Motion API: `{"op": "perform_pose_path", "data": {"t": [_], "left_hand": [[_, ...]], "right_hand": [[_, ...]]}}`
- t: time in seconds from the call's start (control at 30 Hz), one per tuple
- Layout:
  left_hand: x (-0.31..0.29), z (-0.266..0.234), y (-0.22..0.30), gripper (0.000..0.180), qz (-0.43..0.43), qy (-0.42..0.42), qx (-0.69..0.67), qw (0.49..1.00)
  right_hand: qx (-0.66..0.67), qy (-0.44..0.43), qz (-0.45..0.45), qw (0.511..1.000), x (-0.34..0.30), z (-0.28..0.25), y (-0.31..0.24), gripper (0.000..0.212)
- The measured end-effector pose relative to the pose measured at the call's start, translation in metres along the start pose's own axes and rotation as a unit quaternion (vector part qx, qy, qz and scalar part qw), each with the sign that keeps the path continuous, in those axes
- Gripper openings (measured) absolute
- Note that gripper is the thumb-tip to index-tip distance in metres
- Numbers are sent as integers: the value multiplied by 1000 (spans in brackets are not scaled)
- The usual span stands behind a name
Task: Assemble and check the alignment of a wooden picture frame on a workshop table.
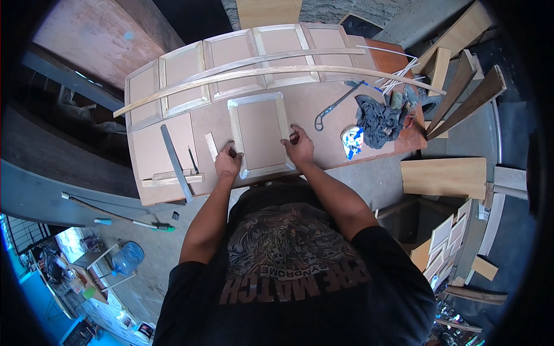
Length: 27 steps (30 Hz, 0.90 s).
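Observation:
A small rectangular wooden frame (283,118) lies flat on the table in front of me, with whitish patches at its corners and a brown panel surface showing inside it. My left hand (228,161) grips its left side near the lower corner, fingers curled at the edge. On the opposite side, my right hand (299,149) holds the right edge, thumb and fingers closed on it. Just left of my left hand lies a short wood strip (211,145). Farther left are a dark pencil (192,159), a long grey metal straightedge (175,161) and some short wood pieces (167,180).
Behind the frame, two long wood strips (248,74) cross a large panelled frame (231,43). To the right lie a handsaw (332,109), a crumpled black bag (378,122), a blue-and-white packet (352,142) and thin white sticks (398,76). Boards (443,177) stand beyond the table's right edge (416,144).

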<state>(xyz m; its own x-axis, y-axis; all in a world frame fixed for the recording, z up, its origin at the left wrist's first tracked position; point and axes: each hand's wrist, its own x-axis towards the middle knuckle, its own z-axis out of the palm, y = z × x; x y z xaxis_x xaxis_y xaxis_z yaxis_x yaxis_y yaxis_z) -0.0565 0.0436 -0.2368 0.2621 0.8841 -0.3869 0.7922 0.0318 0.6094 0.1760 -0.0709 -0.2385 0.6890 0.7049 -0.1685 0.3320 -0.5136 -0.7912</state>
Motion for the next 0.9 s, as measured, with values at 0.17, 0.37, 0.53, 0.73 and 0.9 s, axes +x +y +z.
{"op": "perform_pose_path", "data": {"t": [0.17, 0.37, 0.53, 0.73, 0.9], "left_hand": [[-1, -1, 1, 47, 3, 4, 7, 1000], [-2, -3, 5, 46, -3, -1, 10, 1000], [0, -2, 4, 46, -2, -3, 18, 1000], [-14, 6, 20, 53, 91, 129, 91, 983], [-39, 23, 50, 51, 353, -59, 78, 931]], "right_hand": [[-6, 1, -1, 1000, 0, 0, -2, 63], [-1, -3, 11, 1000, 0, -1, -3, 64], [5, -6, 11, 1000, 0, -2, -5, 64], [2, -11, 15, 1000, 2, -4, -4, 63], [23, -6, -7, 1000, 3, -2, 3, 63]]}}
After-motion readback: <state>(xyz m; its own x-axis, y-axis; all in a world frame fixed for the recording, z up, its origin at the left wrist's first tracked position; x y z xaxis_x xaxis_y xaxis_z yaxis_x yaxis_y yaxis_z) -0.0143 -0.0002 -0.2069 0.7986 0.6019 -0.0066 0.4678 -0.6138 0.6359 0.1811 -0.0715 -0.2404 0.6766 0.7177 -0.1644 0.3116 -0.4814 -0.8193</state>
